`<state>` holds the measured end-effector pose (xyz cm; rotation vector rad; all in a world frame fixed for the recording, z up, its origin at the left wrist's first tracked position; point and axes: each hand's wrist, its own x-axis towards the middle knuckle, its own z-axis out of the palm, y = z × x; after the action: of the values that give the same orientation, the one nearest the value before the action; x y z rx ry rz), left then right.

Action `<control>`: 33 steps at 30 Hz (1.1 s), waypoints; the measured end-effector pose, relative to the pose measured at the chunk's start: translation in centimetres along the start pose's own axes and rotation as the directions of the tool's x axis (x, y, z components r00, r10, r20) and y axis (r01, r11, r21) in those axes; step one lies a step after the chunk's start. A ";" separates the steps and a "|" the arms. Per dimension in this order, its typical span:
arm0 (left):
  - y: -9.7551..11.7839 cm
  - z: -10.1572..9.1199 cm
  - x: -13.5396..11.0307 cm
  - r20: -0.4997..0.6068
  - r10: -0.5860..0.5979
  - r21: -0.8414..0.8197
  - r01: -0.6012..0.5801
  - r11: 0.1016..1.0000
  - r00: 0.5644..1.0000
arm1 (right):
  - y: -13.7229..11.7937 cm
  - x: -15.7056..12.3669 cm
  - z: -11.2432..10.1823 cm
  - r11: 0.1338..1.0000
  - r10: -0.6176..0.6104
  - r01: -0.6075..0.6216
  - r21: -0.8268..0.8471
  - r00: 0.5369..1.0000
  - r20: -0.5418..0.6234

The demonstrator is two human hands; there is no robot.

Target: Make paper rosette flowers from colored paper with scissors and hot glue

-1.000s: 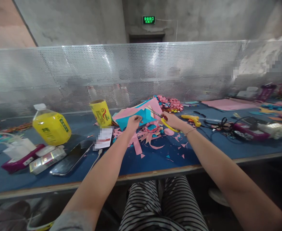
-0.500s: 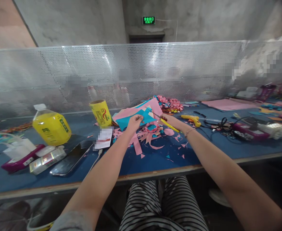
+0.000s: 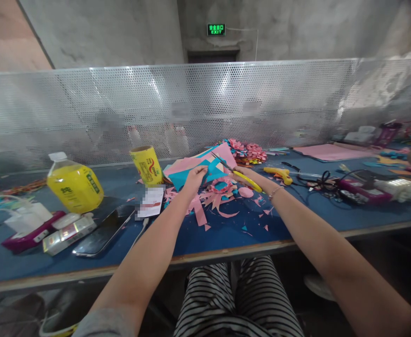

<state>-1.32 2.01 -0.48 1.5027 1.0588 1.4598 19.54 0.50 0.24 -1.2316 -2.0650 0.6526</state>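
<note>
- Head view, the hands: the left hand (image 3: 195, 177) reaches forward over the table (image 3: 296, 220) with fingers closed in a pinch on the near edge of the blue paper (image 3: 215, 173); the sheet is held slightly raised above a stack of pink sheets (image 3: 186, 164) at the middle of the table, toward its far side
- The right hand (image 3: 241, 176) is wrapped around the yellow handles of the scissors (image 3: 248, 181); the blades point up and left, and their tips lie at the right edge of the blue paper; whether the blades are parted cannot be told
- Head view, near the hands: pink paper scraps (image 3: 205, 206) lie strewn just below both hands; paper flowers (image 3: 248, 151) sit just behind the right hand; a yellow glue gun (image 3: 278, 173) lies to its right
- Head view, farther off: a yellow can (image 3: 147, 164) stands left of the paper; a yellow bottle (image 3: 75, 186) and a phone (image 3: 103, 230) lie well to the left; a perforated metal screen (image 3: 86, 107) runs along the table's far edge
</note>
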 end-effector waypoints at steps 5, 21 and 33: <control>-0.6 0.0 0.4 0.050 -0.158 -0.266 0.166 0.950 0.986 | -0.2 -0.3 0.1 0.995 0.039 -0.039 0.092 0.999 -0.001; 0.2 -0.2 -0.4 0.013 -0.134 -0.174 0.135 0.975 0.991 | 0.5 0.2 0.6 0.974 0.128 -0.121 0.191 0.992 -0.023; 0.0 -0.4 -0.5 0.007 -0.074 -0.083 0.074 0.994 0.997 | -0.3 -0.4 0.5 0.972 0.149 -0.156 0.178 0.987 0.053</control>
<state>-1.70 1.55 -0.66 1.3930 1.0278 1.4316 19.17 0.00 -0.01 -1.2884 -1.9067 0.9216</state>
